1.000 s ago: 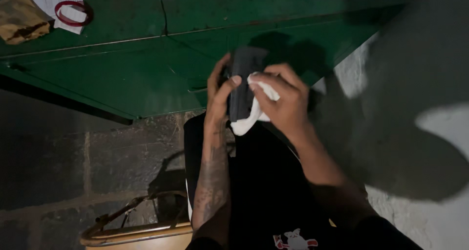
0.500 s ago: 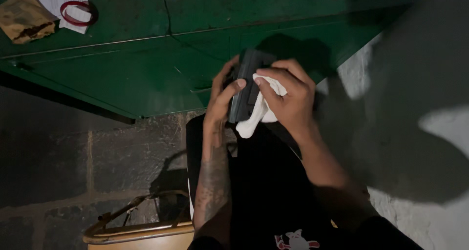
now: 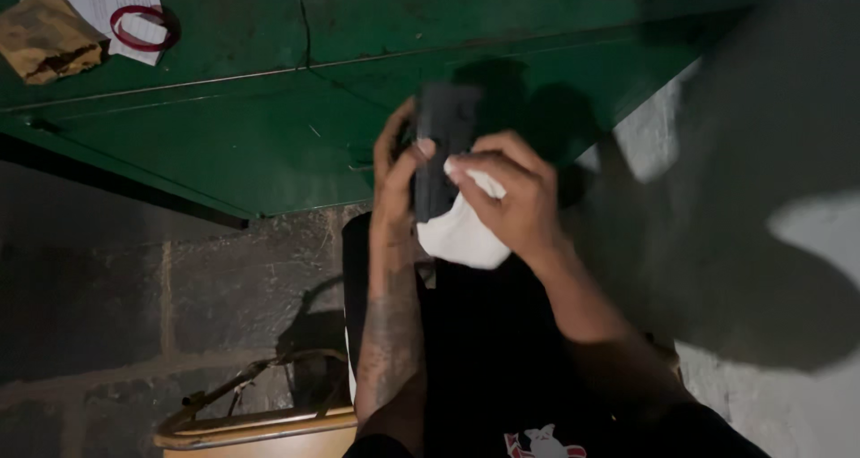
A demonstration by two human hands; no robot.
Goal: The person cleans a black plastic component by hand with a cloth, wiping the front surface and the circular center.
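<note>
Left hand (image 3: pixel 399 167) grips a dark rectangular block (image 3: pixel 442 149) upright, thumb across its face, in front of the green counter (image 3: pixel 251 145). Right hand (image 3: pixel 511 198) is closed on a white cloth (image 3: pixel 461 234), pressing it against the lower side of the block. Wiping appears to be underway; the upper part of the block is uncovered and looks untouched by the cloth. Block: matte, hard, flat-sided. Cloth: soft, bunched. Counter: painted metal, scuffed. On its far left lie a crumpled brown bag (image 3: pixel 45 42), a paper sheet (image 3: pixel 112 1) and a red ring (image 3: pixel 139 28).
</note>
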